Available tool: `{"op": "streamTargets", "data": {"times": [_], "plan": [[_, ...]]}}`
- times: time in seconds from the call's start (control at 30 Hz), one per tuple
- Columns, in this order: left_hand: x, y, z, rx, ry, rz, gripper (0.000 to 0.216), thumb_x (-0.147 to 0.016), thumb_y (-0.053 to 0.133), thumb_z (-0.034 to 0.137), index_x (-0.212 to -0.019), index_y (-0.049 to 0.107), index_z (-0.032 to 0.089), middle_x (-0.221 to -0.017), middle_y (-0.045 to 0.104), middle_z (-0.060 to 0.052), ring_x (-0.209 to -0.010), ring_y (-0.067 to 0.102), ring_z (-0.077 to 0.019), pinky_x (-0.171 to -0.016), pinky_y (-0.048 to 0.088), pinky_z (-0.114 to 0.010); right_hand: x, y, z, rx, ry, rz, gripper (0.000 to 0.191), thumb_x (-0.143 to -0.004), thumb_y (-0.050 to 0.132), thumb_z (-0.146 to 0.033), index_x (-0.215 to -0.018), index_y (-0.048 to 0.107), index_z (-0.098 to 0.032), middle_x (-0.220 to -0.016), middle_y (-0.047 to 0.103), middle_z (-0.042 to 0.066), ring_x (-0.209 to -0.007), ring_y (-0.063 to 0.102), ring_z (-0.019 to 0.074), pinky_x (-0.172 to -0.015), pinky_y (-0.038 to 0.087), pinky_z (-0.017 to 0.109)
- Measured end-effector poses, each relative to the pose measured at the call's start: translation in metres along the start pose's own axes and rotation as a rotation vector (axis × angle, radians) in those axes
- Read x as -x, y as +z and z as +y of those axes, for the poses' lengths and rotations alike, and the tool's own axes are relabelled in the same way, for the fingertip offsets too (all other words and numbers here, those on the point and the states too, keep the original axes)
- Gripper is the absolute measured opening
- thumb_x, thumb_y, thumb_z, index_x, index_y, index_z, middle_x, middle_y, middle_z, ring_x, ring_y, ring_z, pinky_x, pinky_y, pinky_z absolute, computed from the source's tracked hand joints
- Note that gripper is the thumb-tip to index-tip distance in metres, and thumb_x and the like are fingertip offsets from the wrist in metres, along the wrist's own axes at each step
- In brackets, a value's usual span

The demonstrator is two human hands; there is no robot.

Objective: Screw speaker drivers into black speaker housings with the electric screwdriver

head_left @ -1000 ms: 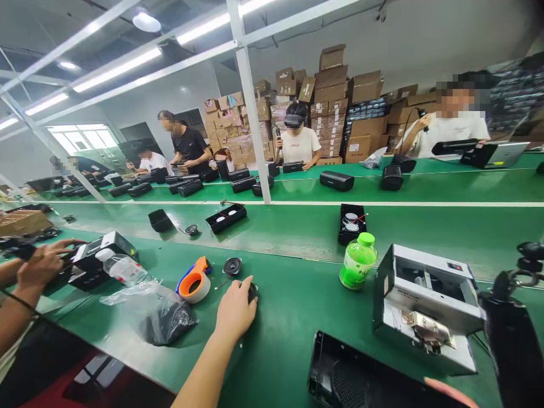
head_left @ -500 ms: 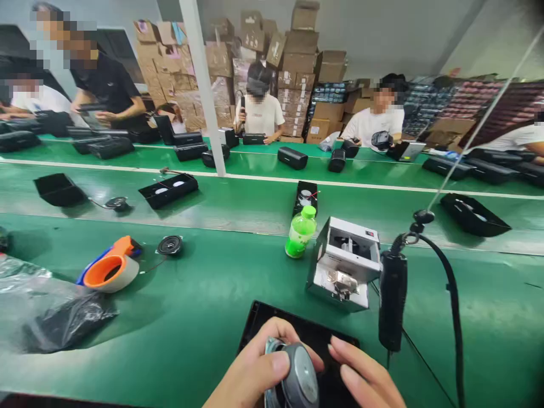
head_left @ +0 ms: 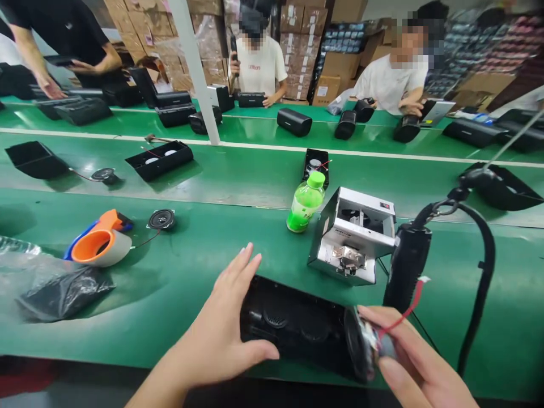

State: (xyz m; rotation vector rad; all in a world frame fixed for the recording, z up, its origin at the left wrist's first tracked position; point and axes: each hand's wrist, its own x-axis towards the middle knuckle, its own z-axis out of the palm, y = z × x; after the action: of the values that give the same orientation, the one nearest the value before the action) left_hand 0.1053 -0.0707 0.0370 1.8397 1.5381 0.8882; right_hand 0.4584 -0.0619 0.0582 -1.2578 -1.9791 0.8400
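Observation:
A black speaker housing [head_left: 297,323], hollow with a round mesh patch inside, lies on the green bench in front of me. My left hand [head_left: 225,323] is at its left end, fingers stretched out and thumb spread over the near edge. In my right hand [head_left: 408,351] is a round speaker driver [head_left: 359,345], held by its magnet at the housing's right end. Its black cone side faces left, over the housing, and a red wire [head_left: 408,311] with a white plug sticks up from it.
Beyond the housing stand a screw feeder [head_left: 352,238] and a green bottle [head_left: 306,204]. A black electric screwdriver [head_left: 408,266] hangs at right. Left are a tape dispenser [head_left: 102,243], another driver [head_left: 161,219] and a plastic bag [head_left: 63,294]. Several co-workers sit or stand across the belt [head_left: 242,181].
The driver has passed from my left hand to my right and turned, showing its red wire. My left hand has moved left to the housing's end. The view has tilted down.

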Motion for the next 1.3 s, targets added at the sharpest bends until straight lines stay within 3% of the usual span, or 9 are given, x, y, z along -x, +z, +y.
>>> {"op": "streamTargets", "data": {"times": [0.03,0.1,0.23,0.37,0.5,0.8,1.1,1.2,1.3], "plan": [[-0.003,-0.003,-0.006,-0.012,-0.007,-0.097,0.132,-0.074,0.100,0.052,-0.178,0.019,0.043,-0.184,0.026,-0.009,-0.167,0.031,-0.0469,-0.134,0.032,-0.067,-0.007,0.001,-0.003,0.028,0.026,-0.036,0.040,-0.109,0.058,-0.042,-0.149,0.063,-0.036,-0.144,0.069,0.007,-0.115,0.080,0.0239,-0.085,0.070,0.022],[-0.005,0.000,-0.015,0.013,-0.040,-0.227,0.134,-0.074,0.101,0.043,-0.178,0.016,0.042,-0.185,0.024,-0.010,-0.168,0.029,-0.0445,-0.135,0.033,-0.064,-0.022,0.004,-0.011,0.073,0.055,-0.163,0.045,-0.108,0.061,-0.037,-0.153,0.058,-0.037,-0.148,0.064,0.008,-0.110,0.079,0.0196,-0.086,0.069,0.021],[0.004,0.020,-0.021,0.055,-0.080,-0.216,0.133,-0.069,0.103,0.047,-0.177,0.026,0.037,-0.180,0.034,-0.014,-0.165,0.035,-0.0461,-0.135,0.034,-0.065,-0.042,0.011,-0.021,0.261,-0.060,-0.360,0.052,-0.105,0.060,-0.026,-0.156,0.053,-0.039,-0.143,0.066,0.005,-0.100,0.078,0.0147,-0.087,0.069,0.023],[0.010,0.028,-0.023,0.057,-0.068,-0.199,0.134,-0.071,0.101,0.056,-0.177,0.022,0.034,-0.180,0.033,-0.016,-0.166,0.032,-0.0460,-0.135,0.034,-0.067,-0.045,0.007,-0.010,0.449,-0.249,-0.340,0.048,-0.097,0.070,-0.024,-0.143,0.060,-0.034,-0.129,0.078,0.001,-0.108,0.080,0.0194,-0.091,0.071,0.027],[0.010,0.032,-0.030,0.040,0.025,-0.140,0.138,-0.068,0.104,0.054,-0.176,0.020,0.034,-0.177,0.037,-0.017,-0.162,0.039,-0.0460,-0.133,0.038,-0.067,-0.044,0.006,0.011,0.620,-0.410,-0.341,0.038,-0.104,0.066,-0.038,-0.141,0.062,-0.029,-0.127,0.082,0.003,-0.107,0.083,0.0260,-0.088,0.075,0.041],[0.011,0.035,-0.036,0.013,0.110,-0.124,0.136,-0.070,0.102,0.060,-0.174,0.018,0.035,-0.175,0.038,-0.018,-0.161,0.042,-0.0439,-0.131,0.041,-0.066,-0.040,0.015,0.022,0.721,-0.422,-0.382,0.036,-0.110,0.055,-0.037,-0.143,0.061,-0.026,-0.129,0.081,0.007,-0.109,0.082,0.0281,-0.089,0.074,0.048],[0.010,0.038,-0.035,0.032,0.128,-0.100,0.142,-0.065,0.104,0.062,-0.174,0.018,0.034,-0.175,0.040,-0.019,-0.160,0.044,-0.0441,-0.130,0.042,-0.067,-0.047,0.016,0.021,0.711,-0.479,-0.351,0.039,-0.116,0.041,-0.046,-0.139,0.065,-0.027,-0.126,0.083,0.003,-0.107,0.083,0.0237,-0.088,0.074,0.041],[0.008,0.024,-0.028,0.026,0.136,-0.170,0.149,-0.063,0.104,0.064,-0.176,0.013,0.034,-0.178,0.035,-0.020,-0.163,0.040,-0.0438,-0.130,0.042,-0.066,-0.048,0.017,0.029,0.701,-0.549,-0.308,0.041,-0.115,0.042,-0.051,-0.135,0.069,-0.027,-0.121,0.085,0.001,-0.100,0.084,0.0220,-0.083,0.074,0.038],[-0.006,-0.021,-0.028,-0.008,0.191,-0.233,0.139,-0.073,0.098,0.066,-0.178,0.013,0.033,-0.183,0.027,-0.017,-0.167,0.035,-0.0400,-0.133,0.041,-0.059,-0.040,0.017,0.049,0.714,-0.586,-0.295,0.044,-0.112,0.049,-0.058,-0.137,0.071,-0.029,-0.124,0.084,0.000,-0.101,0.084,0.0223,-0.084,0.073,0.037]]}}
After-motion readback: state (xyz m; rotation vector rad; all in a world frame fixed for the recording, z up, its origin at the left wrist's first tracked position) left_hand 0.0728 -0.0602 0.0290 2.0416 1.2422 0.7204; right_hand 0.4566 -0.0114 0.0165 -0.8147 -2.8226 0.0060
